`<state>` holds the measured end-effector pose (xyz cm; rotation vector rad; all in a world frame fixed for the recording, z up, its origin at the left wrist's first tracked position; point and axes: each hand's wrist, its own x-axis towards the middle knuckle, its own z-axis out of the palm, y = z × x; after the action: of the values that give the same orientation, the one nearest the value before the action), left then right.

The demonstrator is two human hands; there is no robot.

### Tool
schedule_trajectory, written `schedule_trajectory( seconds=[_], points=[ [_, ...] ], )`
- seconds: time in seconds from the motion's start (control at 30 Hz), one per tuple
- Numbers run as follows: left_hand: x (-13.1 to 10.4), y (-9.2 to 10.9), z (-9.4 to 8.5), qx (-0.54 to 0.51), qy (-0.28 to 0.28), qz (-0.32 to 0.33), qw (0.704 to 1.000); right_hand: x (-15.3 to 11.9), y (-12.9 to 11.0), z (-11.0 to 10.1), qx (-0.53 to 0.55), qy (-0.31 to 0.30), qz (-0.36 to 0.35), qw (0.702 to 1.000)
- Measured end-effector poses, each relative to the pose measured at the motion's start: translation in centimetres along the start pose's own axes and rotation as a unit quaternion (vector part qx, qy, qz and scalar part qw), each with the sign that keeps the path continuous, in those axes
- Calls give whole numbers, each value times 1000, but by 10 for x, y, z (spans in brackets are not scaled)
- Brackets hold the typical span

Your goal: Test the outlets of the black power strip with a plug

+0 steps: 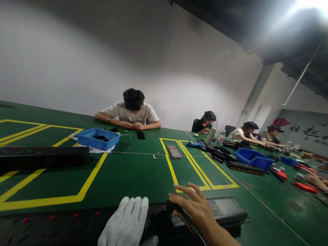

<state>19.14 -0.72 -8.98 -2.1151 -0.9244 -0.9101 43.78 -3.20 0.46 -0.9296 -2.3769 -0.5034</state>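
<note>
So the left hand (125,227), in a white glove, lies flat and spread on a long black power strip (76,228), gripping nothing. Right hand (194,207) is bare, fingers fanned out and resting on the strip's right part, a black cable (192,228) running under the palm; can't tell if that grip actually pinches it. Strip sits along the near edge of the green counter (134,174). Further out there's a blue tray (98,138) and a seated person (131,114) opposite.
</note>
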Motion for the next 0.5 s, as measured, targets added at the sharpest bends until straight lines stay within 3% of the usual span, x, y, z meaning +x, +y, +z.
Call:
schedule_trajectory(
  seconds=[0.13,0.5],
  points=[
    [-2,5,1,-7,-3,-37,999,4,0,2,-3,-13,0,1000],
    [-4,0,4,13,0,2,1000,-8,-14,20,69,26,25,997]
  ],
)
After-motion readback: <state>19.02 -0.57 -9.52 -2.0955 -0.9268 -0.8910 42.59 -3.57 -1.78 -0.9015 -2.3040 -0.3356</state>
